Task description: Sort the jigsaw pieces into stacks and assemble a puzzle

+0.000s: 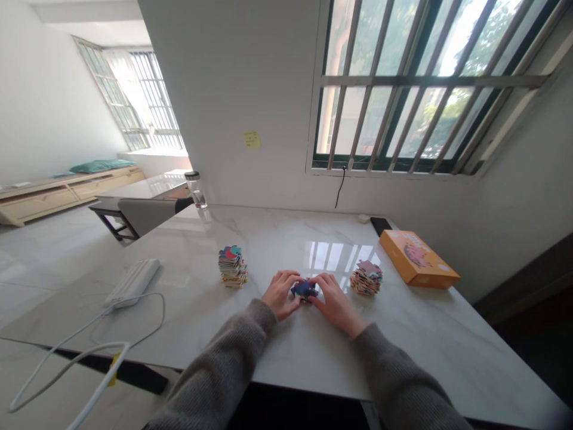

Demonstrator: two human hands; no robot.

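Note:
Between my two hands lies a small pile of jigsaw puzzle pieces (304, 289), the top one dark blue. My left hand (283, 294) curls round its left side, fingertips and thumb at the edge. From the right, my right hand (332, 298) grips the same pile in a like way. The lower part of the pile is partly hidden by my fingers. A tall stack of puzzle pieces (233, 267) stands to the left, a red and teal piece on top. To the right is a shorter stack of puzzle pieces (367, 278), topped by a mauve one.
An orange box (418, 258) sits at the right, with a black phone (380, 226) behind it. A white power strip (133, 282) with cables lies at the left. A clear bottle (197, 191) stands at the table's (277, 230) far left corner.

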